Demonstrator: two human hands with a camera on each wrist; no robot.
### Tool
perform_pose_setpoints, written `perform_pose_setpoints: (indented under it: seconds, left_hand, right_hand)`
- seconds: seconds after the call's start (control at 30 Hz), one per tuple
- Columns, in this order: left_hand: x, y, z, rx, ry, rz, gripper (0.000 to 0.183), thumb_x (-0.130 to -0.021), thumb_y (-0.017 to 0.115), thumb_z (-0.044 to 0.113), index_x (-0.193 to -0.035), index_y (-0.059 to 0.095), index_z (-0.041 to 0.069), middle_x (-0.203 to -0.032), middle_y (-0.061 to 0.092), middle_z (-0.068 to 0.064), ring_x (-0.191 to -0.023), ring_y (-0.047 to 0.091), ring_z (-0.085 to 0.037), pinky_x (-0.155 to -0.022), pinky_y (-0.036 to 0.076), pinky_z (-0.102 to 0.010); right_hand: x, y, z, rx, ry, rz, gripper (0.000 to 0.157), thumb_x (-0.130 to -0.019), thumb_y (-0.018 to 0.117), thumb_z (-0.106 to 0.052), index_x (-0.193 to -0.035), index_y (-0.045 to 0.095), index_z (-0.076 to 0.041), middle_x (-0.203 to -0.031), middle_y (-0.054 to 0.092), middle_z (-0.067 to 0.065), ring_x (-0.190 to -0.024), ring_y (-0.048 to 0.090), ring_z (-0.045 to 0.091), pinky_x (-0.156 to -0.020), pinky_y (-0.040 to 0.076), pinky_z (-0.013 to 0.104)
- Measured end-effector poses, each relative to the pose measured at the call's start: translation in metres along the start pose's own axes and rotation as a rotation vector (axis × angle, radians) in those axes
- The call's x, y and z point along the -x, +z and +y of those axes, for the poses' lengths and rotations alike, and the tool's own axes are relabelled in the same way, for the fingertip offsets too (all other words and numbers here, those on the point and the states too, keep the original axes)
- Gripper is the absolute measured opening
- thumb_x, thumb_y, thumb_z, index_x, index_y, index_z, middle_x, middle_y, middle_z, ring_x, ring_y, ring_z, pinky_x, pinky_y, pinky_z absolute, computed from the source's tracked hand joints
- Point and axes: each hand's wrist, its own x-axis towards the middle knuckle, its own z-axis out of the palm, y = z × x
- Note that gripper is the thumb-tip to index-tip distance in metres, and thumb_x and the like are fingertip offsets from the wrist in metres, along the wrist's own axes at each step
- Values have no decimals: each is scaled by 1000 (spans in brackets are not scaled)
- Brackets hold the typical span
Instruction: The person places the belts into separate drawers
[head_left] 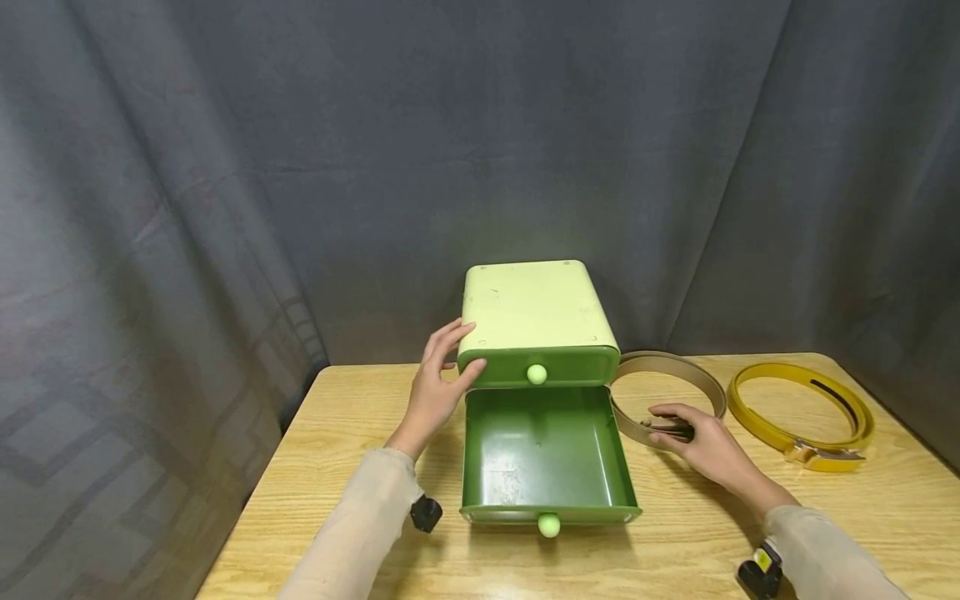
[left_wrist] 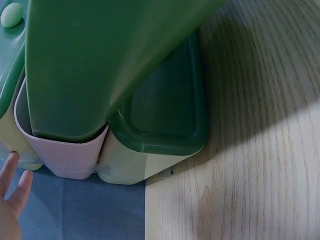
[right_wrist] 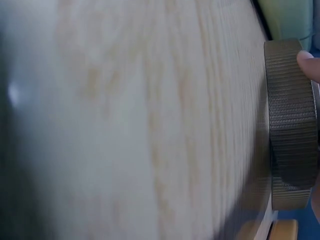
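Note:
A small cabinet of drawers (head_left: pixel 534 304) stands on the table, light green on top with dark green drawer fronts. Its middle drawer (head_left: pixel 547 450) is pulled out, and the inside shows bare green. My left hand (head_left: pixel 435 387) rests against the cabinet's upper left side, fingers fairly straight, thumb at the top drawer's front (head_left: pixel 577 367). In the left wrist view, two fingers (left_wrist: pixel 18 192) show beside the pink middle housing (left_wrist: pixel 70 160). To the right of the cabinet, my right hand (head_left: pixel 705 446) grips a coiled brown belt (right_wrist: pixel 292 110) near its buckle end, partly hidden by the fingers.
A coiled yellow belt (head_left: pixel 772 433) with a metal buckle lies at the far right of the wooden table (head_left: pixel 345 433). A grey curtain (head_left: pixel 480 150) hangs close behind the table. The bottom drawer (left_wrist: pixel 165 105) sits pushed in below the extended one.

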Motion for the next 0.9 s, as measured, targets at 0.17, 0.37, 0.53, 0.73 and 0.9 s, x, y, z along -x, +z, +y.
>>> perform_pose_setpoints:
  seconds: [0.17,0.37,0.53,0.73,0.9]
  left_hand:
    - [3,-3,17,-4,20,1,49,-96,67,14,-142,53,10,-153,36,-14,-128,48,-33,-97,42,-48]
    - [3,-3,18,-8,20,6,48,-96,67,14,-142,53,11,-153,37,-13,-127,48,-33,-97,43,-47]
    - [3,-4,18,-6,5,3,49,-96,67,14,-142,52,11,-153,36,-12,-128,47,-33,-98,42,-47]
    - [-4,3,-20,-5,12,18,52,-95,69,20,-144,52,23,-154,35,-1,-128,47,-26,-97,42,-47]
    - [-5,4,-27,-7,21,13,50,-95,69,27,-143,52,31,-153,36,6,-127,47,-22,-97,42,-46]
  right_hand:
    - [0,1,2,11,-22,-7,43,-80,84,-22,-119,70,-9,-116,69,9,-101,65,25,-85,48,23]
    - [-1,4,5,21,-100,-1,45,-75,88,-16,-115,71,-7,-113,70,8,-99,64,23,-84,47,19]
    - [-3,7,8,45,-157,2,43,-70,88,-6,-110,72,-5,-104,71,4,-94,63,15,-80,49,20]
    - [-6,4,1,67,-75,-40,34,-74,86,-7,-105,74,-7,-101,70,4,-92,63,22,-77,53,37]
    - [-7,2,-1,72,-23,-69,29,-75,85,-6,-101,74,-7,-98,70,5,-91,63,27,-76,52,42]
